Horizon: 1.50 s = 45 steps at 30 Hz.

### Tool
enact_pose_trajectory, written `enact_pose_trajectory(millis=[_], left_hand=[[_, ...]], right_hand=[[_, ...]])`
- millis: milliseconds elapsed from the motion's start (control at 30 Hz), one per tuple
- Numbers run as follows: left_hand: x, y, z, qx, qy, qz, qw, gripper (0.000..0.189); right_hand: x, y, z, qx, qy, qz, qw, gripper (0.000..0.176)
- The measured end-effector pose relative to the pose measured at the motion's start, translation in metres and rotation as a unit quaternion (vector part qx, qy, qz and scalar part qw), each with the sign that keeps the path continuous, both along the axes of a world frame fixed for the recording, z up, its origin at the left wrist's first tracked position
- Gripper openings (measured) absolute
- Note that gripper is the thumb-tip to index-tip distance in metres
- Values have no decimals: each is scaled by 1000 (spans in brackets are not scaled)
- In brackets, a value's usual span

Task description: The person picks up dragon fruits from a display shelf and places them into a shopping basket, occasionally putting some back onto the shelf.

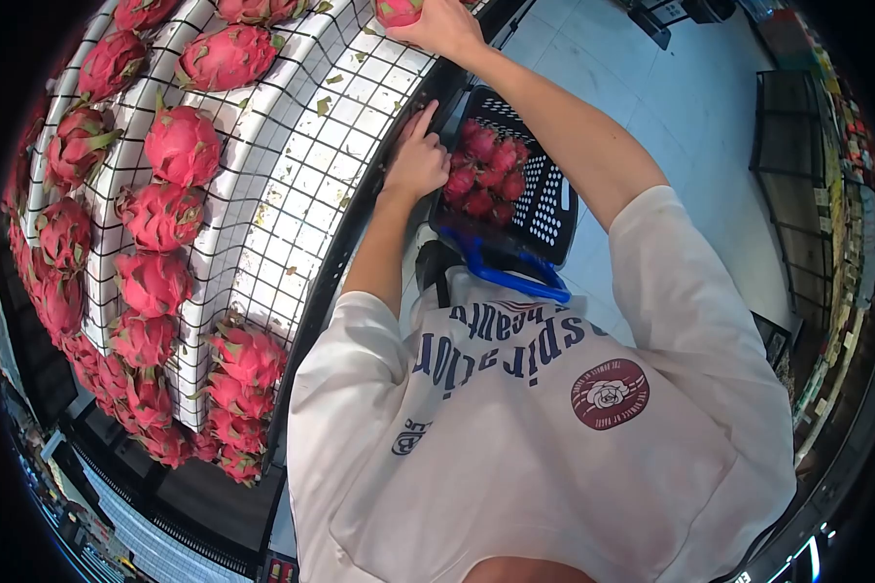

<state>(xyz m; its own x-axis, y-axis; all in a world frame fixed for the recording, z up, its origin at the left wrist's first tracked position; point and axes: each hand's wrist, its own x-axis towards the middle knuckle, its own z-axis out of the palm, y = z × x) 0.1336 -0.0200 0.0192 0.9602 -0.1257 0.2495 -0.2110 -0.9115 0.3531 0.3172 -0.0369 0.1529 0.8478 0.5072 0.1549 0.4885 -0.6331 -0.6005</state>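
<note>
Reaching past the basket (554, 219), the right hand (445, 27) grasps a dragon fruit (397, 10) above the gridded shelf (301, 165) left of the basket. The left hand (416, 163) rests at the basket's left rim beside its red fruits (486, 175); whether it grips cannot be told.

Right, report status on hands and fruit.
Right hand gripping dragon fruit over display. Left hand at basket rim, grip unclear. Nothing in the way.
</note>
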Motion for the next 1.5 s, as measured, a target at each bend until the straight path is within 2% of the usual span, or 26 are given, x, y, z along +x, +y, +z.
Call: enact_pose_trajectory(millis=[100,167,200,233,300,367,433,500,567,633,667,733,767,833,900,1000,1033,1133,1167,1233,1367,1500], left_hand=[[0,0,-1,9,-17,0,1000,16],[-1,0,-1,10,-16,0,1000,16],[1,0,-1,7,-14,-6,1000,16],[0,-1,-1,2,-13,1,1000,17],[0,-3,1,-5,-7,3,1000,17],[0,-4,5,-5,4,6,1000,17],[1,-4,10,-1,18,-1,1000,16],[1,-6,12,-2,37,11,999,16],[3,-7,17,7,54,-1,998,19],[5,-9,20,28,54,6,998,16],[7,-10,27,41,73,7,996,17],[8,-11,26,49,91,9,995,16],[9,-11,26,57,99,7,993,15],[10,-14,28,50,112,10,992,16],[11,-12,29,35,122,-5,992,18],[11,-14,31,66,157,2,985,18],[9,-13,30,76,168,4,983,18],[6,-12,28,104,190,10,976,18],[2,-7,28,108,203,11,973,18],[-1,-7,27,104,210,12,972,20],[-3,-4,24,126,208,-2,970,23],[-2,-4,27,135,229,-12,964,23]], right_hand=[[9,-15,3,203,-14,106,973,96],[1,-38,27,287,51,132,947,94],[-17,-60,59,281,179,99,938,92],[-15,-77,54,279,181,92,939,92],[-14,-108,28,414,185,93,886,91],[-13,-150,-5,403,181,40,896,93],[-28,-205,-32,284,162,-59,943,86],[-37,-258,-98,266,208,-158,928,90],[-64,-287,-125,302,316,-276,856,90],[-83,-321,-189,333,373,-350,792,86],[-89,-331,-211,333,380,-357,786,86],[-105,-347,-252,302,473,-424,711,92],[-109,-351,-275,303,479,-432,702,92],[-119,-355,-317,206,544,-463,669,99],[-129,-356,-358,168,562,-471,659,105],[-152,-367,-445,100,568,-412,706,113],[-151,-366,-451,98,573,-418,698,113],[-149,-352,-477,-11,601,-380,703,111],[-150,-346,-490,-12,604,-384,698,111],[-148,-340,-516,23,573,-362,735,119],[-125,-326,-564,61,599,-307,737,120],[-95,-302,-579,-27,585,-330,741,120]])
